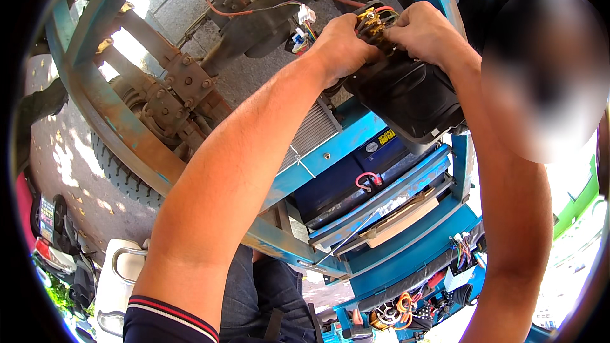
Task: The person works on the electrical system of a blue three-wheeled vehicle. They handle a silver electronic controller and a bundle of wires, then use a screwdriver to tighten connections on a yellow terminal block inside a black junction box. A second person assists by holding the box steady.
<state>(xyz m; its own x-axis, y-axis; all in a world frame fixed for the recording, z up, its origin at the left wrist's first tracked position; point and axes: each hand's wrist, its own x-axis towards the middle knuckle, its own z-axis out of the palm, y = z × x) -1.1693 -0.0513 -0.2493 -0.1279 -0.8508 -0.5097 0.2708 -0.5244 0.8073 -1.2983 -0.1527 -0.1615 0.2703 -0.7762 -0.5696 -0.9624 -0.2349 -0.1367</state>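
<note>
Both my arms reach forward over a blue metal vehicle frame (337,141). My left hand (348,51) is closed around the side of a dark part with brass terminals (372,22) and several thin wires. From the right, my right hand (424,33) pinches at the same terminals, its fingertips pressed together; what lies between them is too small to make out. Just below the hands sits a black plastic housing (406,92). Left of my left hand, a white wire connector (306,14) hangs on thin wires.
A dark blue battery (327,190) with a red lead sits in the frame. Rusty axle parts (184,82) and a tyre (121,171) are at left. Below right, a blue tray holds coiled orange wire (405,308). Another person (508,0) is close at right.
</note>
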